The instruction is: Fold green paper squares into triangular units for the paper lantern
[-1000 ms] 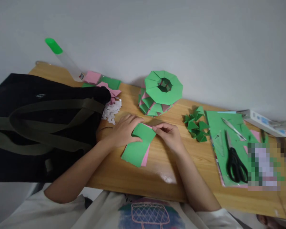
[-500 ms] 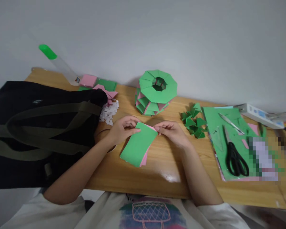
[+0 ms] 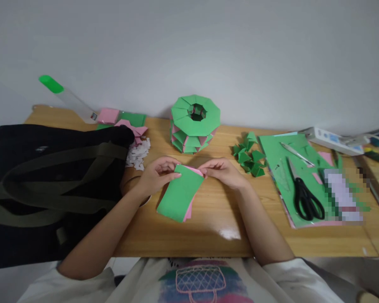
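A small stack of rectangular paper sheets (image 3: 180, 195), green on top with pink showing beneath, is held over the table between my two hands. My left hand (image 3: 159, 174) pinches the upper left corner, thumb on the green face. At the upper right corner, my right hand (image 3: 222, 171) has thumb and fingers closed on the edge, where a pink layer shows. Beyond my hands stands a round folded-paper structure (image 3: 183, 122) in green and pink, with a hole in its top. Folded green paper pieces (image 3: 248, 155) lie in a heap to its right.
A black bag (image 3: 57, 176) covers the table's left side, near white paper scraps (image 3: 139, 153) and pink folded pieces (image 3: 131, 126). On the right, black-handled scissors (image 3: 306, 198) and a pen (image 3: 297, 154) lie on green sheets (image 3: 271, 145). A power strip (image 3: 331, 141) sits behind them.
The view has turned slightly, so the paper structure and right-hand items sit farther left in the picture. Both hands keep hold of the paper stack; a little more pink shows along its top edge.
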Demonstrator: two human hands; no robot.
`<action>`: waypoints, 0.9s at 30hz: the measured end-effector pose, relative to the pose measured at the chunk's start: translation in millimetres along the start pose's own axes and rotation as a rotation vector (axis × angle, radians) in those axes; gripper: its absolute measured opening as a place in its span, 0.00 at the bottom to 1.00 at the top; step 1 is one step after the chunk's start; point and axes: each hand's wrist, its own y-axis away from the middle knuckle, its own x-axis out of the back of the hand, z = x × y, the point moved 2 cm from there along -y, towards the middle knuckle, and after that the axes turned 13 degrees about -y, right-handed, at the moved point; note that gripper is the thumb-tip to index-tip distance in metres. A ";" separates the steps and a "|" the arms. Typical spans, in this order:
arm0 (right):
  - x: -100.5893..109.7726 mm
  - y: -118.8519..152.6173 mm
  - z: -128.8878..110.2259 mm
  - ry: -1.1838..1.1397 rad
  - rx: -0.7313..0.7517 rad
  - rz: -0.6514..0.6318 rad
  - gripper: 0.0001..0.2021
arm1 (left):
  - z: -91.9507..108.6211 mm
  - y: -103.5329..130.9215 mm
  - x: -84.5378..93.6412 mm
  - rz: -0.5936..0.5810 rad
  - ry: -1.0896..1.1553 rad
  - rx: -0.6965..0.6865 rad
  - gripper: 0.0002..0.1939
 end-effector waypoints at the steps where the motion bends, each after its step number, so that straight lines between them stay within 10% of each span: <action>1: 0.4 0.0 0.2 -0.004 -0.003 -0.002 0.13 | -0.4 -0.1 -0.1 0.001 0.000 0.002 0.14; 27: -9.4 -1.2 12.7 -0.244 -0.011 -0.146 0.13 | 6.0 3.0 2.6 0.032 0.064 -0.041 0.13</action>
